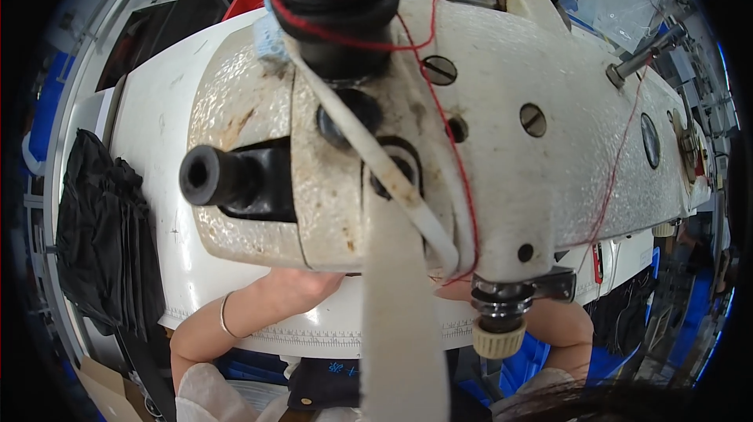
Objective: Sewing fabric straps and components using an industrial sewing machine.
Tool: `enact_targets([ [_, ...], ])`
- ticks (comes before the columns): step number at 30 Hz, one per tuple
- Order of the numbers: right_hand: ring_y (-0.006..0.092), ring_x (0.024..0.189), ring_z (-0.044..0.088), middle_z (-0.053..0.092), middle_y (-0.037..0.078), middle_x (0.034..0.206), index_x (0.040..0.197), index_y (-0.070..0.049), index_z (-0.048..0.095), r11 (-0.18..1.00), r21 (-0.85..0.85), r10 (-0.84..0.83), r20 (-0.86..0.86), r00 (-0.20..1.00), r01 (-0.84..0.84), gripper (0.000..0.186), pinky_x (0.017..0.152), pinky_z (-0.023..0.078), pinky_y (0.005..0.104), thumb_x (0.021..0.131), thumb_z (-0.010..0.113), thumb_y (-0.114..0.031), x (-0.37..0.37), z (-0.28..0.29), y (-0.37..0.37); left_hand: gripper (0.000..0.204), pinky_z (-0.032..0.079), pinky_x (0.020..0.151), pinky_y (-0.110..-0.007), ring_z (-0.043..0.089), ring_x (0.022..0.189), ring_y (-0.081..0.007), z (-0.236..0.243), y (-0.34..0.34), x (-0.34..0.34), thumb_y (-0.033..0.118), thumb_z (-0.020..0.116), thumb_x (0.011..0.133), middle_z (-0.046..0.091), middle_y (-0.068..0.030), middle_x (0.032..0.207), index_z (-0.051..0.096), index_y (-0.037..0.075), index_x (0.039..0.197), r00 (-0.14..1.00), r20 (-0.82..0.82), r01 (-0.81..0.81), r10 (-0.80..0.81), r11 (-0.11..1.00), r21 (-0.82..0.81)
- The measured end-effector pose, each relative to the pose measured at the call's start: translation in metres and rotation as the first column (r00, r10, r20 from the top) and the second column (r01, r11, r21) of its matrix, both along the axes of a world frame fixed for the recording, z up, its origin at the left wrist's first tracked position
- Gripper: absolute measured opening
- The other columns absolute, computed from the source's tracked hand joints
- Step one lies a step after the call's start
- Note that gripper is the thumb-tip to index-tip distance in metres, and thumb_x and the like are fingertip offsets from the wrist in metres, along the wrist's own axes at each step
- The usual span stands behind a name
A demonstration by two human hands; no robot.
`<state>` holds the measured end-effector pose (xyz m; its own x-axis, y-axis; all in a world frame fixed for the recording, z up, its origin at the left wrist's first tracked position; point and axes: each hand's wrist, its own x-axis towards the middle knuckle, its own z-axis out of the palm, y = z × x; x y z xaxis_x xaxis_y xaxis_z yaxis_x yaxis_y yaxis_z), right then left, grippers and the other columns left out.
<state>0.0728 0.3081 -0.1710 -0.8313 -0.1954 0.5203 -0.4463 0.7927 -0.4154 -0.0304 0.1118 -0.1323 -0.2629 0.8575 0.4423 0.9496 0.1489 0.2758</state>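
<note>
A white sewing machine head, seen from above, fills the middle and hides most of what lies under it. My left hand reaches beneath its left end; only the back of the hand and the wrist, with a thin bangle, show, and the fingers are hidden. From the right, my right hand goes under the machine too, mostly covered by it and by the tension knob. Whatever either hand touches cannot be seen. Red thread runs down the machine's top to its near side.
The white table has a ruler strip along its near edge. Black cloth hangs over the left edge. A blurred pale strip crosses the front. A small red tool lies at right, near more dark cloth.
</note>
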Motion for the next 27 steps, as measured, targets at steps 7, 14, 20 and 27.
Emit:
enact_targets([
  [7,0.0254,0.073,0.059,0.06,0.01,0.087,0.09,0.0,0.061,0.998,0.036,-0.041,-0.091,0.995,0.045,0.025,0.059,0.049,0.0367,0.069,0.055,-0.011,-0.005,-0.008,-0.003,0.038,0.05,0.084,-0.04,0.062,0.096,-0.0314,0.002,0.0,-0.002,-0.004,0.063,0.061,0.063,-0.0164,0.103,0.066,0.0,0.099,1.0,0.014,0.023,-0.023,0.999,-0.026],
  [14,0.0255,0.072,0.059,0.06,0.01,0.086,0.09,0.0,0.062,0.992,0.077,-0.08,-0.175,0.981,0.095,0.025,0.058,0.049,0.0369,0.068,0.055,-0.01,-0.008,-0.012,-0.003,0.039,0.049,0.084,-0.041,0.061,0.097,-0.0314,0.002,0.004,-0.003,-0.004,0.063,0.06,0.063,-0.0168,0.104,0.066,0.0,0.099,0.998,0.035,0.05,-0.048,0.998,-0.044],
  [20,0.0284,0.073,0.06,0.061,0.012,0.089,0.091,0.0,0.062,0.92,0.38,0.001,-0.253,0.967,0.099,0.025,0.062,0.05,0.0394,0.07,0.058,-0.011,-0.004,0.001,0.007,0.039,0.05,0.083,-0.041,0.062,0.096,-0.031,0.005,0.002,0.0,-0.004,0.063,0.06,0.063,-0.0166,0.104,0.066,0.0,0.099,0.998,0.038,0.045,-0.043,0.998,-0.045],
  [27,0.0305,0.092,0.062,0.062,0.015,0.11,0.106,-0.006,0.063,0.991,0.124,-0.058,0.144,0.988,0.04,0.029,0.082,0.049,0.039,0.082,0.061,-0.024,0.012,-0.032,0.023,0.028,0.05,0.072,-0.038,0.062,0.083,-0.0275,0.008,0.003,0.0,-0.002,0.064,0.06,0.064,-0.0134,0.097,0.067,-0.001,0.088,0.989,0.137,0.065,-0.063,0.998,-0.01],
])
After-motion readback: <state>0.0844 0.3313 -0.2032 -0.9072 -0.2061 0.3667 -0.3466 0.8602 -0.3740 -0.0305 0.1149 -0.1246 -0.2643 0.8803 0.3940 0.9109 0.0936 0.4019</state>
